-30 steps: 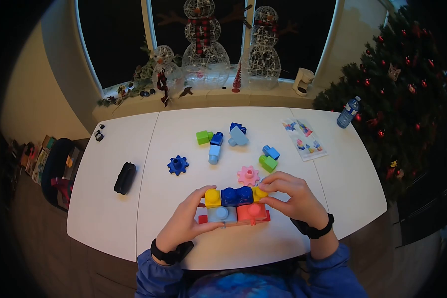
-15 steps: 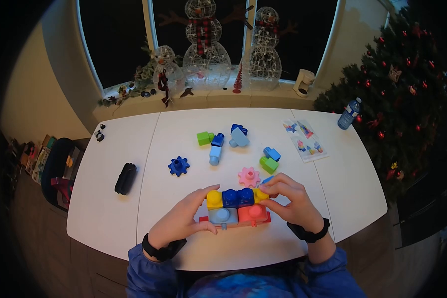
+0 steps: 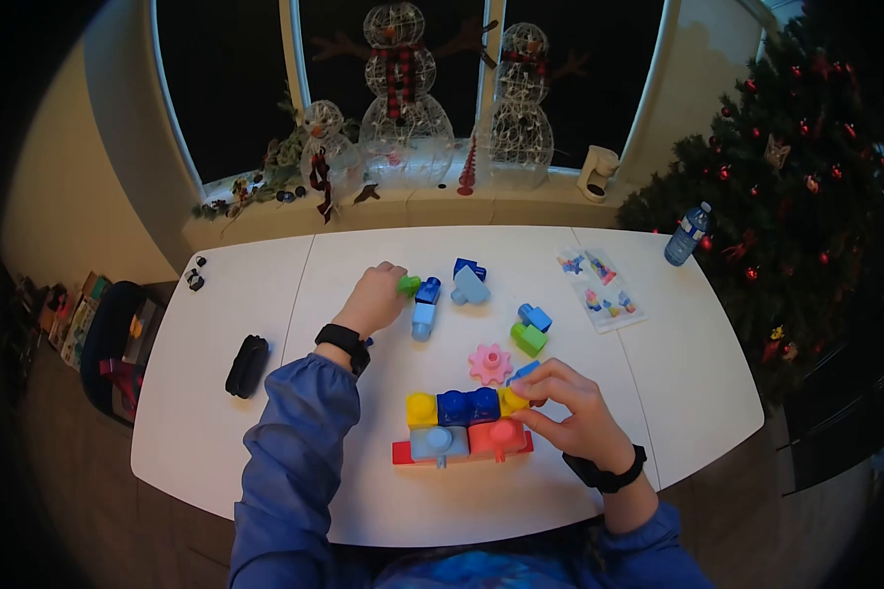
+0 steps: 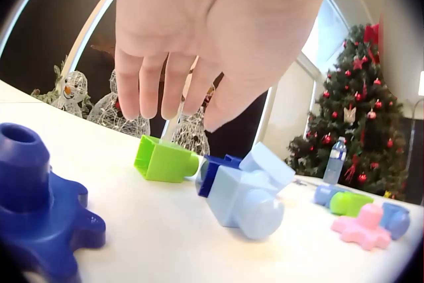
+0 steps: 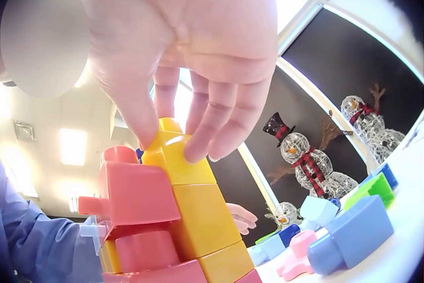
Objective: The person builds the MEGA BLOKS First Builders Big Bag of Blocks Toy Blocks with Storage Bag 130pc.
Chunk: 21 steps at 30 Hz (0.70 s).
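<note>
A built block structure stands near the table's front edge, with dark blue blocks [image 3: 467, 404] between yellow ones on its back row. In front of them sit a light blue block [image 3: 434, 444] and a coral block [image 3: 494, 438], over a red base. My right hand [image 3: 575, 412] pinches the yellow block [image 5: 179, 160] at the structure's right end between thumb and fingers. Farther back, my left hand [image 3: 371, 299] hangs over a lime green block [image 4: 165, 159], its fingers extended and pointing down just above it. Beside that block lie a dark blue block [image 3: 428, 290] and a light blue block [image 3: 423, 319].
A pink gear [image 3: 490, 363] lies behind the structure, and a dark blue gear [image 4: 40, 203] is near my left wrist. More blue and green blocks [image 3: 529, 339] are at right. A picture sheet [image 3: 602, 290], a water bottle [image 3: 688, 234] and a black case [image 3: 248, 366] also rest on the table.
My left hand has left the structure's left side and moved forward to the lime green block. My right hand stays on the yellow block at the right end.
</note>
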Each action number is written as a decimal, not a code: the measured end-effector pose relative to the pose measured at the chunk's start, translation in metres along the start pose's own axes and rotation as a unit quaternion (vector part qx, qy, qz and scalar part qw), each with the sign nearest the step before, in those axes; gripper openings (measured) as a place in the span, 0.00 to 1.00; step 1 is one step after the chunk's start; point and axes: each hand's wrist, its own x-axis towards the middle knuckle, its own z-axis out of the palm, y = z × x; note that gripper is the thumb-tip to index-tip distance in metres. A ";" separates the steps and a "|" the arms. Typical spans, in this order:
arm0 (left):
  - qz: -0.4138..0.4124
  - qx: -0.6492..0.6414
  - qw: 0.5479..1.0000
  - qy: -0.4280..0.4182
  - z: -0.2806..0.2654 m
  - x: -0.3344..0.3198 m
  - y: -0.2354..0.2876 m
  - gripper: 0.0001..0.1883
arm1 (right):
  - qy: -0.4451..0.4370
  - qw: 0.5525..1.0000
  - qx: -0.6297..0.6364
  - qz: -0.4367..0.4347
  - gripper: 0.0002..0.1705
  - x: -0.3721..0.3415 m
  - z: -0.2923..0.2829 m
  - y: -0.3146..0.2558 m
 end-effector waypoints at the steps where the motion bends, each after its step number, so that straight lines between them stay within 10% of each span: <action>1: 0.023 0.026 0.999 -0.017 0.004 0.004 -0.001 0.14 | -0.001 1.000 0.001 0.004 0.18 0.000 0.000 0.000; 10: -0.041 0.035 0.994 -0.091 -0.014 0.003 0.001 0.19 | 0.001 1.000 0.001 -0.010 0.19 -0.001 0.001 0.004; 16: -0.056 -0.223 0.973 0.008 -0.080 -0.040 0.057 0.24 | 0.004 1.000 0.001 -0.011 0.20 -0.001 0.001 0.004; 21: -0.061 -0.510 0.857 0.036 -0.108 -0.112 0.105 0.25 | 0.013 1.000 -0.002 -0.028 0.17 0.000 0.002 0.005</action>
